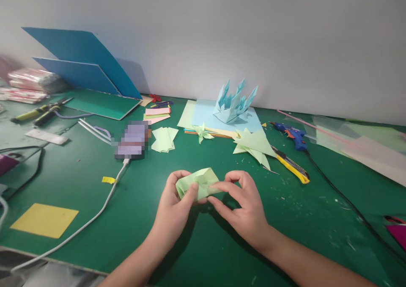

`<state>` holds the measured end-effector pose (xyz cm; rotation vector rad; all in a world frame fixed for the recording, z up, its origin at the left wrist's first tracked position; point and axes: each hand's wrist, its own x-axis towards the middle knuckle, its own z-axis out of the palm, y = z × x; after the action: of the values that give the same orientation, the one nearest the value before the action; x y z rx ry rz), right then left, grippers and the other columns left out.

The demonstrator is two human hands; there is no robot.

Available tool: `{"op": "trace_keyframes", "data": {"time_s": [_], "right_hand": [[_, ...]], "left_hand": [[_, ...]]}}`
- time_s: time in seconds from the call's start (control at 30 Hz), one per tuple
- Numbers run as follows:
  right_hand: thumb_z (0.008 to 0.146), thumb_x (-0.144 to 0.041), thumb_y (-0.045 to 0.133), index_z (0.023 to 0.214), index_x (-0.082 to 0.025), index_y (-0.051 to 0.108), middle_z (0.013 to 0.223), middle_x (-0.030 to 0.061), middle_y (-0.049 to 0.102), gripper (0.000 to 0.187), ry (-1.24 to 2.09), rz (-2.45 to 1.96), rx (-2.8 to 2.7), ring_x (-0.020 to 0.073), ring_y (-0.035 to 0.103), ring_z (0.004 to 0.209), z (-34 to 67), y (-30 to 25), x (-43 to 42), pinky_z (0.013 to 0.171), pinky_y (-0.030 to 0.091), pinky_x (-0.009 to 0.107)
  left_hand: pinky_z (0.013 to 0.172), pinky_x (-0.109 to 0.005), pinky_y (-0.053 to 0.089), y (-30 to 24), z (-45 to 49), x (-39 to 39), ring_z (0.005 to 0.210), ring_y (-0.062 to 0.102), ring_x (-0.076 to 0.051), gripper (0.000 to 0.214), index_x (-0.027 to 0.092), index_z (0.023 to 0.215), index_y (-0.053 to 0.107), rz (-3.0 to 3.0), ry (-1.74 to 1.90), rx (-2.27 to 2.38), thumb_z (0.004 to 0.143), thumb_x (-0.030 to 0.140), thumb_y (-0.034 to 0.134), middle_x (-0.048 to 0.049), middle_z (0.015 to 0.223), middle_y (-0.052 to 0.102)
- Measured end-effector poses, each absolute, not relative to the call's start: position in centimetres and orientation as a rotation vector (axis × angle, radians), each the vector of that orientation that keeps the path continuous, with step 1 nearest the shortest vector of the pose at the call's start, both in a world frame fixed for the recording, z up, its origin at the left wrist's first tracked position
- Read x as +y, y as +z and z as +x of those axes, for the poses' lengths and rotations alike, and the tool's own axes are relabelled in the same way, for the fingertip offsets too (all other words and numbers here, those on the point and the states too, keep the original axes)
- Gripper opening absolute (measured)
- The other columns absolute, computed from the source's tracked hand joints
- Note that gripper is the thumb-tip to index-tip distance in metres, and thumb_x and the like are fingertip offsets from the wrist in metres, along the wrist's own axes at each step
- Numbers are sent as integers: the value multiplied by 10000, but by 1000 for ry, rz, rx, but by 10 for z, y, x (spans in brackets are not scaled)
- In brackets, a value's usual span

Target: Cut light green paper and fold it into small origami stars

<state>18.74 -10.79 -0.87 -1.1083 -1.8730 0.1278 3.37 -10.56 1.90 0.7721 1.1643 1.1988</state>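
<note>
A pale green folded paper [206, 176] is held just above the green table, creased and partly opened out. My left hand [174, 206] grips its left side, thumb on top and fingers beneath. At its right edge, my right hand [246, 208] pinches the paper between thumb and index finger. Beyond my hands lie a small stack of light green paper pieces [164, 139], a light green folded paper flower [202, 133] and several green paper triangles [253, 143]. Farther back, a light blue origami piece with upright spikes [233, 105] stands on paper sheets.
To the right are a yellow utility knife [293, 167] and a blue glue gun [293, 134] with its black cord trailing forward. At left, a pixelated device [133, 139] has a white cable [104, 206]. Yellow paper [44, 220], pliers [47, 110] and blue boards [82, 58] are farther left.
</note>
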Motion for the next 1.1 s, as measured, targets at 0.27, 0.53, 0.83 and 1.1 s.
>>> {"op": "trace_keyframes", "data": {"time_s": [0.27, 0.53, 0.83, 1.1], "right_hand": [[833, -126, 603, 866, -216, 688, 730, 8, 511, 128, -29, -965, -1921, 141, 477, 693, 189, -5, -109, 658, 379, 306], [867, -119, 523, 858, -234, 691, 726, 24, 547, 204, -221, -919, -2051, 165, 462, 734, 189, -2, -112, 731, 366, 335], [867, -117, 517, 818, -246, 673, 684, 12, 553, 209, -302, -941, -2077, 163, 456, 728, 187, 1, -112, 735, 356, 314], [898, -159, 510, 809, -233, 676, 679, 14, 566, 202, -265, -979, -2071, 163, 452, 702, 186, 0, -112, 731, 343, 320]], "left_hand": [[699, -279, 569, 17, 33, -106, 691, 599, -122, 404, 181, 843, 530, 754, 1124, 1129, 606, 398, 774, 37, 716, 603], [654, -233, 526, 20, 33, -107, 655, 567, -104, 399, 181, 841, 526, 743, 1095, 1127, 626, 420, 762, 42, 706, 577], [649, -219, 502, 16, 34, -106, 650, 546, -95, 376, 185, 856, 501, 774, 1086, 1103, 665, 404, 740, 51, 699, 556], [571, -201, 413, 11, 28, -107, 602, 483, -94, 334, 188, 890, 493, 963, 1041, 1193, 682, 327, 715, 51, 675, 528]]}}
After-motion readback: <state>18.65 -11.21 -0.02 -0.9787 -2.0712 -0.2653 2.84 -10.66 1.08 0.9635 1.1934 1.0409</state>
